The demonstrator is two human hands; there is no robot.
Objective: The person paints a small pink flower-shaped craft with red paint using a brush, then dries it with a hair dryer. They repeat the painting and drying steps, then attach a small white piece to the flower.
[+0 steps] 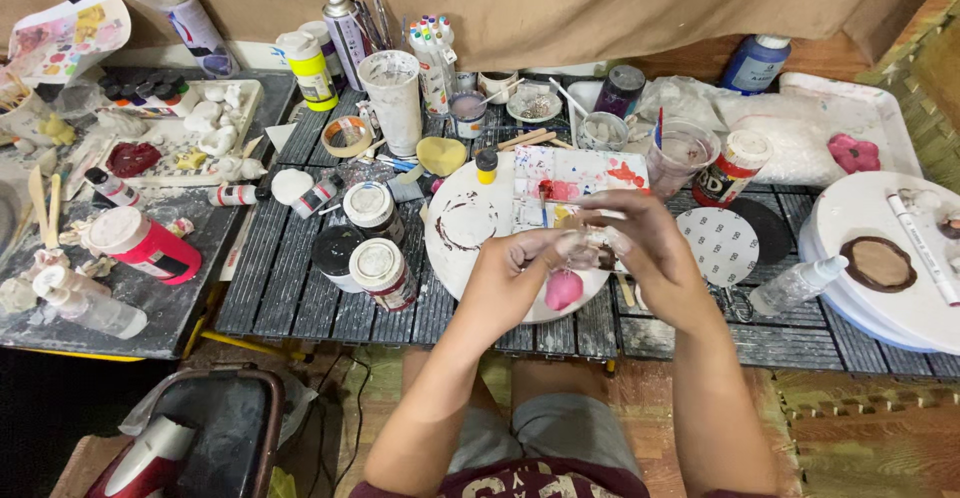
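Head view: both hands meet over the round white board point(455, 228) on the slatted work surface point(300, 268). Left hand point(515, 273) pinches a small pale piece point(578, 248) at chest level; a pink blob point(564, 289) sits just below it, touching or hanging from it, can't tell which. Right hand point(640, 243) has fingers curled at the same piece from the other side; what it grips is blurred, can't tell. Paint palette point(575, 180) lies just behind the hands. Paint jars point(380, 268) left of the board.
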